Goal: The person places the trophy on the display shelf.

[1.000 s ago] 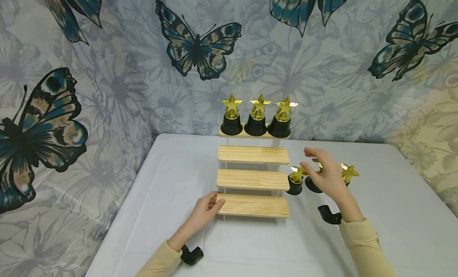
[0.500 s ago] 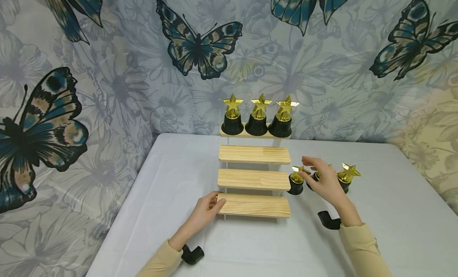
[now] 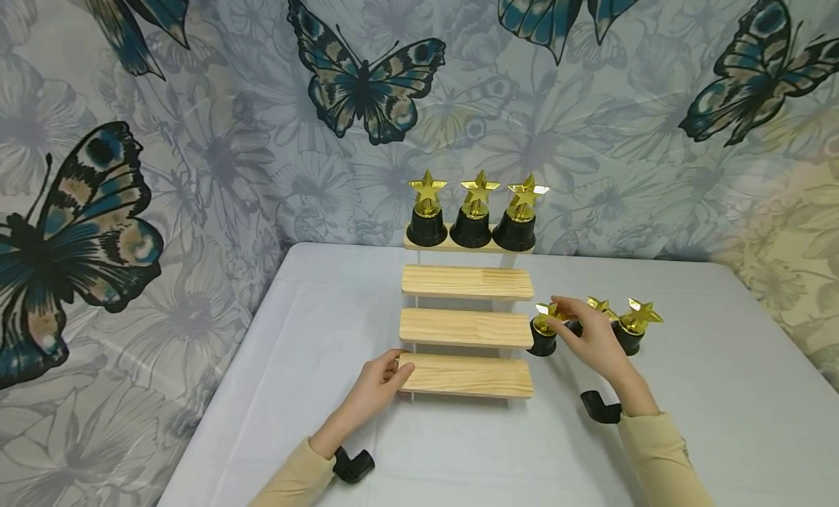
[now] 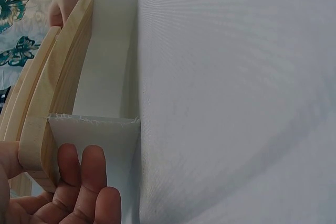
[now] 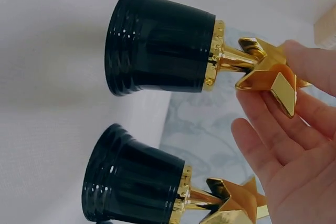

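My left hand (image 3: 371, 387) grips the left end of the lowest wooden shelf (image 3: 468, 376) of a stepped display stand. In the left wrist view, curled fingertips (image 4: 93, 166) show beneath that shelf, beside a white upright support (image 4: 107, 56). To the right of the stand, my right hand (image 3: 595, 341) pinches the gold star of the nearest star trophy (image 3: 542, 341), thumb on one side and fingers on the other. The right wrist view shows its black base (image 5: 163, 43) close to the tablecloth. A second trophy (image 5: 136, 177) stands beside it; another trophy (image 3: 631, 338) is farther right.
Three star trophies (image 3: 470, 226) stand in a row on the top shelf. Two bare shelves, the second one (image 3: 467, 283) and the third one (image 3: 467, 328), lie between top and bottom. A white cloth (image 3: 314, 310) covers the table, and a butterfly-patterned backdrop (image 3: 360, 186) hangs behind.
My right hand has come down and to the left, from above the trophies onto the star of the nearest one, its fingers closing. The left hand stays on the lowest shelf.
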Motion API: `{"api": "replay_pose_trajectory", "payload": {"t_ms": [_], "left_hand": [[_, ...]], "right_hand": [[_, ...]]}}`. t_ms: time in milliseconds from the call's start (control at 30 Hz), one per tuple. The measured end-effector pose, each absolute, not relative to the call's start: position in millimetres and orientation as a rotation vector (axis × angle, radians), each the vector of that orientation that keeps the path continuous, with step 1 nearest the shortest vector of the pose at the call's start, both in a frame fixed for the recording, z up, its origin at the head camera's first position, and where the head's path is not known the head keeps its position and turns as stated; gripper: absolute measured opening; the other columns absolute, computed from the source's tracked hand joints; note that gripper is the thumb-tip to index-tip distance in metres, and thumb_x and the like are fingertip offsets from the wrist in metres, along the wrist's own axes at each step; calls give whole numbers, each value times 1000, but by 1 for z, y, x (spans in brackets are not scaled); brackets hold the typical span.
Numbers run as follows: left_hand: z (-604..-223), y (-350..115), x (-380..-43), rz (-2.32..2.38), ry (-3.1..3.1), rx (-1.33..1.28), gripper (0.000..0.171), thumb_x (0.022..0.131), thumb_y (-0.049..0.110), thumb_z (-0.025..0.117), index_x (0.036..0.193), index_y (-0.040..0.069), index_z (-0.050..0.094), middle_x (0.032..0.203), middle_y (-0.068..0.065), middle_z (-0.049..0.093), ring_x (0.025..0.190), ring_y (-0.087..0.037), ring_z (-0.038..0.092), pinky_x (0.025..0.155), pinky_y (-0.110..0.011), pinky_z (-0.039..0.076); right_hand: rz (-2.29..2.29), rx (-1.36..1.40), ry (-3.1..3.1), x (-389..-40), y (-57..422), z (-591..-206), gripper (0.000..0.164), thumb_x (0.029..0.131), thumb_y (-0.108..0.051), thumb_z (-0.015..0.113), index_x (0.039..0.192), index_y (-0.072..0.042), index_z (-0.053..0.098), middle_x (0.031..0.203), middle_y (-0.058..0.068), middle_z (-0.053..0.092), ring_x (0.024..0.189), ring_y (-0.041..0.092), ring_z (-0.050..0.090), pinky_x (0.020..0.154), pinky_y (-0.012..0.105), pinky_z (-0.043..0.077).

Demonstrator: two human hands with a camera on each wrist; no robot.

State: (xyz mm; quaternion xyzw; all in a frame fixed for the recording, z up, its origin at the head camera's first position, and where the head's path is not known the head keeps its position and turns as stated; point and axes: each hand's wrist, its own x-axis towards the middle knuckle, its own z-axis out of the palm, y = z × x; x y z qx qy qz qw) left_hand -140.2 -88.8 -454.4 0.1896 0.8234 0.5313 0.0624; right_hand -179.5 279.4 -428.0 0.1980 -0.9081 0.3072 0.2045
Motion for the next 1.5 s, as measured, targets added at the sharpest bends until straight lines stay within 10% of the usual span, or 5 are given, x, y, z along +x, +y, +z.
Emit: {"api": "replay_pose_trajectory", "payload": {"t_ms": [1100, 1500], "left_hand": [[-469, -90, -144, 1612, 2481, 562, 42, 96, 24, 53, 121, -9, 51, 59, 3, 39, 46, -1, 30, 46, -19, 29], [-453, -88, -139, 1604, 2491, 562, 37, 96, 14, 52, 121, -13, 50, 58, 2, 36, 46, 0, 27, 46, -19, 28]], "right_hand": [[784, 552, -2474, -170, 280, -410, 37, 80, 10, 66, 116, 10, 56, 104, 23, 61, 85, 34, 60, 71, 45, 47], [711, 618, -2307, -165, 287, -361, 49, 70, 19, 69, 117, 7, 58, 100, 17, 63, 87, 11, 55, 81, 10, 35]]}}
